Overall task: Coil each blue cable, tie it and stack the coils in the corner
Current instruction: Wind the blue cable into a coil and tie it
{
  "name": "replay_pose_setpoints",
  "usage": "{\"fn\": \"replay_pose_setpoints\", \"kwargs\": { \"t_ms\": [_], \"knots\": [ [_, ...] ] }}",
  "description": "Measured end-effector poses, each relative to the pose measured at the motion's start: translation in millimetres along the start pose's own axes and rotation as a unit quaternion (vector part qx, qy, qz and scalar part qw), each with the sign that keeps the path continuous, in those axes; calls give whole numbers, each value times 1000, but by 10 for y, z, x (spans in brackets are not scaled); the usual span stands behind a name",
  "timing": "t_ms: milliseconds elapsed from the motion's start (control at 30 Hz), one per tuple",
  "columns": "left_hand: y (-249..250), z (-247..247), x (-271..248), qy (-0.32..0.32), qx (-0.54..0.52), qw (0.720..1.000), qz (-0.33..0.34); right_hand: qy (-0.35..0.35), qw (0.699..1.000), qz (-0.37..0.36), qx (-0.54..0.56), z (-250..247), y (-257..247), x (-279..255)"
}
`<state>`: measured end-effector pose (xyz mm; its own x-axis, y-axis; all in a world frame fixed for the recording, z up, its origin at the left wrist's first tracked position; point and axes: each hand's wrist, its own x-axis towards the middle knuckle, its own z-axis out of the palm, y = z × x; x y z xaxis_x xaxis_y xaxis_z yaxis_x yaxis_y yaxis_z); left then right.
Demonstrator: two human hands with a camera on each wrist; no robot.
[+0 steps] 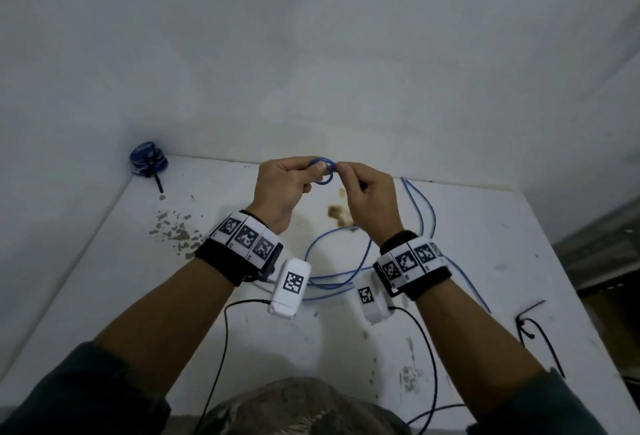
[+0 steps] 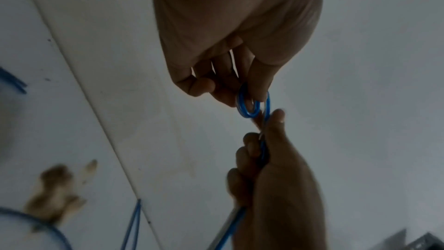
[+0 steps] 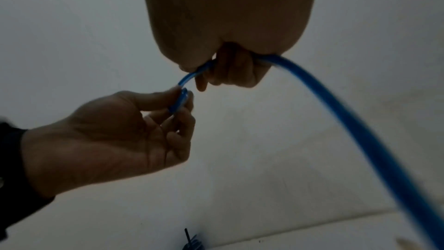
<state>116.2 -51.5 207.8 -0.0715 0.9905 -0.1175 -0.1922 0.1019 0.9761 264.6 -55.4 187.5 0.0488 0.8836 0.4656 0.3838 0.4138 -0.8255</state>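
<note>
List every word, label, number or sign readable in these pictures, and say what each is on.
No readable words, brands or numbers anywhere.
Left wristband: black-and-white square code markers, no text; tiny marks beside them too small to read.
Right wristband: the same kind of markers, unreadable.
Two white camera modules: one code marker each, no letters.

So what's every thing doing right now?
Blue cable: mostly loose on the table, its end wound into a small coil.
Left hand: pinches that coil.
Right hand: grips the cable beside it.
Stacked coils: tied, in the corner.
Black ties: lying unused.
</note>
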Motion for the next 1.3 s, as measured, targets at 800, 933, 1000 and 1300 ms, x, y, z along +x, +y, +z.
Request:
{"fn": "replay_pose_setpoints", "kwargs": {
  "t_ms": [800,933,1000,1300],
  "knots": [
    [407,-276,26,-174,351,910,136,-264,963,34,-30,-391,-193,367],
    [362,-223,7,-150,271,941,137,-235,972,26,7,-427,-225,421],
    [328,-203,23,-123,232,953,152,-208,978,14,29,-392,-202,387],
    [36,106,54,-46,-116,991,48,20,996,21,84,156,-162,197]
  ]
}}
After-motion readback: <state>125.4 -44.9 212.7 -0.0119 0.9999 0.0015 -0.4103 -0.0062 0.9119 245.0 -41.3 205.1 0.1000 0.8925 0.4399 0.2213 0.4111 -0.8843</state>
